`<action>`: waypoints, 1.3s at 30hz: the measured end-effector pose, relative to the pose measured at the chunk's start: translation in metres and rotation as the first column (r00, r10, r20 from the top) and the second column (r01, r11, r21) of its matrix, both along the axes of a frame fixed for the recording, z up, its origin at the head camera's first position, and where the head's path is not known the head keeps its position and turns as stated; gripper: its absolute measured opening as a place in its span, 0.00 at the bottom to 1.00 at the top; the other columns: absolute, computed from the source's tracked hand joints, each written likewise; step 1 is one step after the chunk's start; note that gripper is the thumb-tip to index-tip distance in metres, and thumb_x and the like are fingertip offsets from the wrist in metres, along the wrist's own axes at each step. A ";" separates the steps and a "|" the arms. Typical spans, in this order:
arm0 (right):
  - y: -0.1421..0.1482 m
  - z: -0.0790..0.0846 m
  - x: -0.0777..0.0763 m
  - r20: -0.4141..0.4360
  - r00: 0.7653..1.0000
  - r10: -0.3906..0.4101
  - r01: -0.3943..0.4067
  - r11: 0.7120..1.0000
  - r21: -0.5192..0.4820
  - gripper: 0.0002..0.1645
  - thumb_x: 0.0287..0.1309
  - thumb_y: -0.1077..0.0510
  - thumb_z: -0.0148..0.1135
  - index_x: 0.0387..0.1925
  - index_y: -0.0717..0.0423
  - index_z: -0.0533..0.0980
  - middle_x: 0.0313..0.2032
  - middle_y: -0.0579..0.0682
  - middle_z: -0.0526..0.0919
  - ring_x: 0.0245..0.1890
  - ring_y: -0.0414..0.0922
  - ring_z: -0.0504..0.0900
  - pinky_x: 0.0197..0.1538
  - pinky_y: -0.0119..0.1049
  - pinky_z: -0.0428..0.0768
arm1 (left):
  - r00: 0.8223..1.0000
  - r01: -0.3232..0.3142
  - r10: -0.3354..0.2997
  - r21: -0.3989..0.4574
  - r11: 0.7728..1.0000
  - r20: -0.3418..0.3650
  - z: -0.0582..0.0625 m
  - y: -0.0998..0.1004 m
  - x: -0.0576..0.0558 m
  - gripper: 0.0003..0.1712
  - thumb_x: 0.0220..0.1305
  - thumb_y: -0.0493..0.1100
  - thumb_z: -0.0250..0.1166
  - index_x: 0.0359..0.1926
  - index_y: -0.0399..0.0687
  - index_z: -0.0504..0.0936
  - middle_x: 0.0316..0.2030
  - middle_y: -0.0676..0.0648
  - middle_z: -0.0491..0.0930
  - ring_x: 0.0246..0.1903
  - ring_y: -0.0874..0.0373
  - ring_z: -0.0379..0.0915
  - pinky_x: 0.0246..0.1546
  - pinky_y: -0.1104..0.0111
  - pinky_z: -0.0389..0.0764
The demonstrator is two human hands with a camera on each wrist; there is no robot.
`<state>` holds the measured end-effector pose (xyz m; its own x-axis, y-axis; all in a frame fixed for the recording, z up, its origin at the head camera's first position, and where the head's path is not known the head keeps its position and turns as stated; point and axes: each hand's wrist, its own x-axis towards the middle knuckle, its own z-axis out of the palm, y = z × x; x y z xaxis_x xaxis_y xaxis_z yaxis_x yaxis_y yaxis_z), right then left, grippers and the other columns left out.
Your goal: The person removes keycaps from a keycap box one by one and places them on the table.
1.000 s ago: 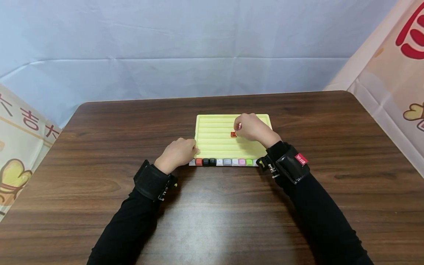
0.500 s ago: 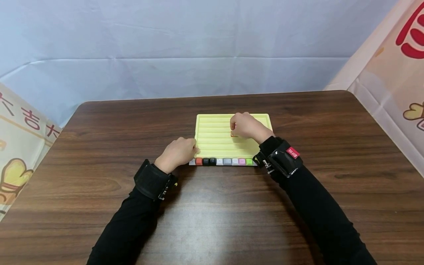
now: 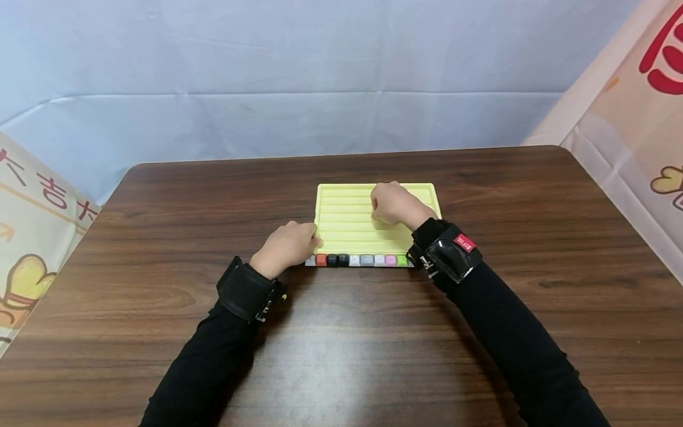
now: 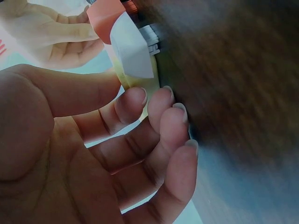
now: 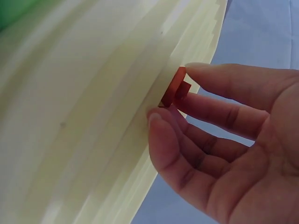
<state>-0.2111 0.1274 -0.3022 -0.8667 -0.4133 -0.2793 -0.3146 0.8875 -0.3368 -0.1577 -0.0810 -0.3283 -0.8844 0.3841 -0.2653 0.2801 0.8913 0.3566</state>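
Observation:
A yellow ridged board [image 3: 344, 228] lies flat on the table, also seen slanting across the right wrist view. My left hand [image 3: 290, 243] grips its near left corner; in the left wrist view thumb and forefinger pinch the rim, the other fingers loosely bent beside it. Over the board's middle, my right hand [image 3: 397, 204] pinches a small red tile [image 5: 174, 88] between thumb and fingers, against the ridges. From the head view that tile is hidden under the hand. Along the near edge runs a row of coloured keycaps; white [image 4: 133, 49] and orange [image 4: 106, 18] ones show close up.
The brown wooden table [image 3: 331, 344] spreads around the board on all sides. A pale blue cloth [image 3: 299, 71] hangs behind it. Printed banners stand at the left [image 3: 32, 249] and right [image 3: 629, 130].
My right hand has shifted slightly left and come down over the red tile, which was visible beside its fingers a second ago. The left hand has stayed on the board's corner.

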 end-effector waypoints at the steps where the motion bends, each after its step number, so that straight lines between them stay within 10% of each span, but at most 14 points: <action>1: -0.001 0.000 -0.001 0.003 1.000 -0.002 0.002 1.000 0.005 0.19 0.57 0.64 0.58 0.14 0.54 0.63 0.16 0.48 0.59 0.22 0.45 0.57 0.38 0.42 0.58 | 1.000 0.000 0.000 0.000 1.000 -0.001 0.000 0.000 0.000 0.13 0.69 0.41 0.50 0.26 0.44 0.71 0.19 0.48 0.66 0.16 0.58 0.59 0.21 0.69 0.60; 39: -0.005 -0.001 0.003 0.011 0.999 -0.049 0.049 0.999 0.024 0.22 0.50 0.73 0.47 0.12 0.51 0.53 0.14 0.46 0.47 0.17 0.41 0.44 0.25 0.34 0.51 | 1.000 0.003 -0.003 -0.008 1.000 -0.002 0.001 0.002 0.002 0.13 0.69 0.41 0.50 0.26 0.44 0.71 0.19 0.48 0.66 0.17 0.58 0.59 0.21 0.69 0.60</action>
<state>-0.2082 0.1222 -0.3028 -0.8826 -0.3635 -0.2981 -0.2669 0.9094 -0.3189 -0.1554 -0.0785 -0.3269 -0.8837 0.3849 -0.2663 0.2839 0.8931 0.3489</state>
